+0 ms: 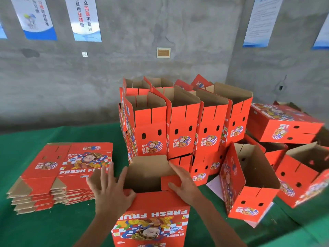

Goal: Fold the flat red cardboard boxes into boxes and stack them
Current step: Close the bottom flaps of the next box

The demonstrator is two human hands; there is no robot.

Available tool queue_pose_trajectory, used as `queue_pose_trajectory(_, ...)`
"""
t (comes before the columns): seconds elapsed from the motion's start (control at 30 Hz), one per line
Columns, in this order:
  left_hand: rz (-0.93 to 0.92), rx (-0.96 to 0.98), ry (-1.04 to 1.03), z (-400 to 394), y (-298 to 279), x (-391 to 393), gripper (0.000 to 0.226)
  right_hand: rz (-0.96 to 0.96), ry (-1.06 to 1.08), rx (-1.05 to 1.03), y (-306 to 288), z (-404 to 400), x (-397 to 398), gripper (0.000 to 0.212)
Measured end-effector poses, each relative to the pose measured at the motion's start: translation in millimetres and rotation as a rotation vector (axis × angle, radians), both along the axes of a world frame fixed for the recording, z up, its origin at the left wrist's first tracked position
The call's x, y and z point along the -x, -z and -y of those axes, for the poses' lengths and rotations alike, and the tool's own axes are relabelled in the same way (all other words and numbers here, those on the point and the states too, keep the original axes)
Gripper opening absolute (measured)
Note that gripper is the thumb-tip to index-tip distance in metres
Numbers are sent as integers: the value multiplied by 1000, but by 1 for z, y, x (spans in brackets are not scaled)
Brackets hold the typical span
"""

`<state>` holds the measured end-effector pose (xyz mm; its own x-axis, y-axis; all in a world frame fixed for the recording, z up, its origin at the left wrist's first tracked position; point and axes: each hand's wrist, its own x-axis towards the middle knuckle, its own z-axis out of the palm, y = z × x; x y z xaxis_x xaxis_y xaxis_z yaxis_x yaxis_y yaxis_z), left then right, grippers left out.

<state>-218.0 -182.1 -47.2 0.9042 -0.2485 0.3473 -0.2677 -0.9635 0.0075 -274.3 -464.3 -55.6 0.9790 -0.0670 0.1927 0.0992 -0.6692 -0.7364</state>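
**Half-formed red box between both hands**

At bottom centre, standing open-topped on the green surface (53, 229): a red box (153, 218), printed "FRESH FRUIT" upside down toward the camera, brown inside. On its left wall, the left hand (111, 189), fingers spread and fairly straight, thumb hooked over the near top edge. On the right side, the right hand (183, 182), fingers lying over a red flap (170, 183) turned inward across the opening; pressing or lightly gripping, hard to tell from this angle.

To the left, well apart from the hands' box: a pile of flat boxes (58, 177), printed face up, brown flaps showing at the near edge.

Behind, just past the open box: a stack of folded boxes (178, 125), upright in rows, open tops up, a lower tier beneath. To the right, more folded boxes (249, 184) lying tilted and tumbled. On the grey concrete wall (160, 32), several posters (83, 18).
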Motion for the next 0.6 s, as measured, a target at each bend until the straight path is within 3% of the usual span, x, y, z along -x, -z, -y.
queue_pose_trajectory(0.1,128,184,30,6,-1,2,100,2,33,25,-1,0,-4,83)
queue_pose_trajectory(0.23,261,401,189,5,2,8,74,-11,46,40,3,1,-8,86)
queue_pose_trajectory(0.33,258,604,381,-8,8,4,68,-1,39,46,1,-3,-14,88)
queue_pose_trajectory(0.4,179,757,470,-11,7,2,64,3,44,42,2,-5,-17,87)
queue_pose_trajectory(0.47,-27,945,524,-6,5,3,55,0,51,32,3,-5,-17,84)
queue_pose_trajectory(0.53,-185,920,474,0,11,5,39,-2,50,18,5,-5,-16,81)
queue_pose_trajectory(0.6,-220,793,346,4,18,4,26,9,44,10,6,-8,-15,78)
